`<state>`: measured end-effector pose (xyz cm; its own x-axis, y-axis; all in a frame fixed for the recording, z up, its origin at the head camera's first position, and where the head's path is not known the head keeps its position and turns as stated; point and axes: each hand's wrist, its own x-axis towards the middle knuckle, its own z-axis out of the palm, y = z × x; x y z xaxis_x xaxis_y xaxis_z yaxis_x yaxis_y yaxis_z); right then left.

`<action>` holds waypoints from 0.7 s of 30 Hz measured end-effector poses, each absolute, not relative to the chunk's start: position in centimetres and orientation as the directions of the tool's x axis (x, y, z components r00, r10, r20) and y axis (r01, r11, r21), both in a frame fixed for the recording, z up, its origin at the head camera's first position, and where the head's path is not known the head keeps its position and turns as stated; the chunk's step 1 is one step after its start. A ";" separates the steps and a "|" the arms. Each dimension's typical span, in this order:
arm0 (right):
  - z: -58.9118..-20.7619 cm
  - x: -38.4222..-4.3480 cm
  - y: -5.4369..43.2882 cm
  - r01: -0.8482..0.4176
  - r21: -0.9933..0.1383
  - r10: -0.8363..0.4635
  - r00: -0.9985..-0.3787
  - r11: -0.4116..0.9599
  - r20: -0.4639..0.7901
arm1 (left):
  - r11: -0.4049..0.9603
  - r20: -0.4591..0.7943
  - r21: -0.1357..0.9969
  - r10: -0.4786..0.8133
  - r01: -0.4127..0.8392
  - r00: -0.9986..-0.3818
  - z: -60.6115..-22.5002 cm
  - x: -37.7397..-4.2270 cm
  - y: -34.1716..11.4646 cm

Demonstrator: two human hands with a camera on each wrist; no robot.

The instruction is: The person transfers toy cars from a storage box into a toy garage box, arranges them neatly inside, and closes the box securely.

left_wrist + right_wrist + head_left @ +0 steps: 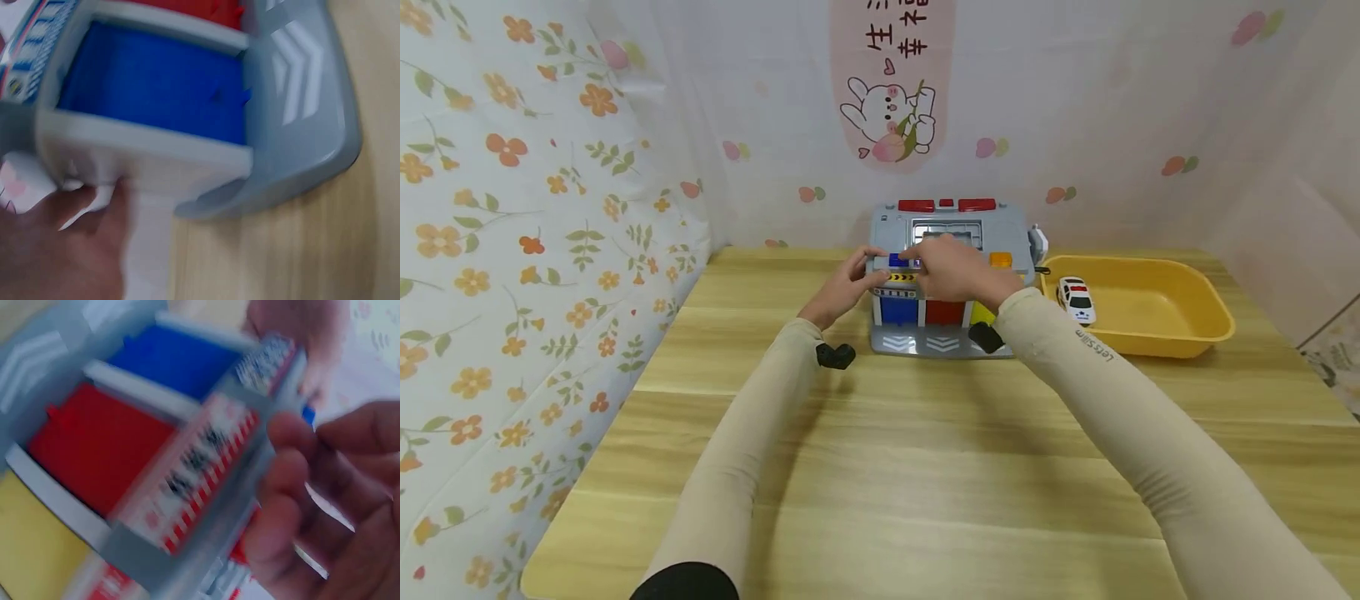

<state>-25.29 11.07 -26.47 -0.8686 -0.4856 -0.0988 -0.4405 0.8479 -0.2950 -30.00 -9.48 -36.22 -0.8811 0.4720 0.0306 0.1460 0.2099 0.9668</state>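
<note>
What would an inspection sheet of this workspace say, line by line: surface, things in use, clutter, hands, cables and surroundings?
Surface: light wood-grain tabletop.
Things in use: grey toy garage; blue door and red door look shut.
Clutter: yellow tray right of the garage, a white toy police car at its left end.
Hands: left hand touches the garage's left side; right hand has a finger at the blue button, pressing unclear.
Cables: nothing seen.
Surroundings: floral cloth at left; backdrop with cartoon rabbit behind.
</note>
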 end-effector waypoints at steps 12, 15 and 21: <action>-22.7 -26.6 10.5 -0.412 -0.206 -0.461 -0.800 0.887 -0.384 | 0.342 -0.139 0.935 0.591 0.091 -0.795 -33.4 -31.5 -9.7; -22.8 -26.5 10.5 -0.405 -0.211 -0.457 -0.794 0.889 -0.401 | 0.316 -0.139 0.947 0.568 0.059 -0.812 -33.7 -31.5 -9.7; -23.3 -26.1 11.0 -0.417 -0.158 -0.441 -0.779 0.895 -0.446 | 0.272 -0.136 0.962 0.524 0.015 -0.841 -34.2 -31.2 -9.9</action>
<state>-26.06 11.00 -23.34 -0.7789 -0.4413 -0.4456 -0.4169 0.8952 -0.1577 -31.18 -9.88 -34.25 -0.8406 0.5244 -0.1356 0.0146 0.2720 0.9622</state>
